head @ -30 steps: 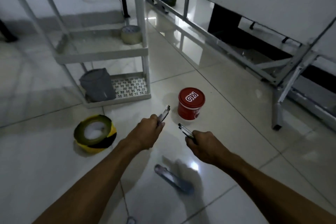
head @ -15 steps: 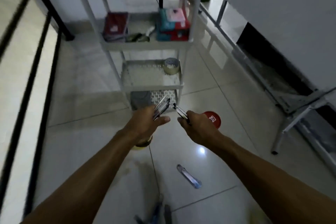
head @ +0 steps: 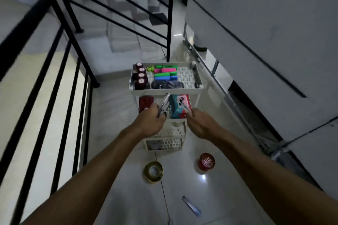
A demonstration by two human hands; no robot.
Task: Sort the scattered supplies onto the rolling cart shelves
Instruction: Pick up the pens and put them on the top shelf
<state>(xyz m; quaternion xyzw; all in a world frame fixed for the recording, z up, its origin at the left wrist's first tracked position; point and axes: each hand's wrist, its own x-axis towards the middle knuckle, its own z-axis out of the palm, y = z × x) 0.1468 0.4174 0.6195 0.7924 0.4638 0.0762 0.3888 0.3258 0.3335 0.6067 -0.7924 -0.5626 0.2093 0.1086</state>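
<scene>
The white rolling cart [head: 198, 76] stands ahead of me. Its top shelf holds several dark round tubs, coloured boxes and dark discs. My left hand [head: 150, 118] is shut on a bunch of pens [head: 164, 103] that point up toward the cart's second shelf. My right hand [head: 198, 120] is shut on another few pens [head: 184, 107], held over a teal and red packet [head: 180, 103] on that second shelf. On the floor behind my hands lie a yellow-black tape roll [head: 153, 171], a red tub [head: 206, 161] and a blue utility knife [head: 191, 206].
A black stair railing [head: 60, 64] runs along my left side. A white table with a metal frame [head: 237, 107] stands close on the right of the cart. A thin cord [head: 163, 193] lies across the tiled floor. A red book [head: 145, 102] rests on the second shelf.
My view has risen from the floor to above the cart, so its top shelf now shows. Both hands have lifted with their pens up to the second shelf.
</scene>
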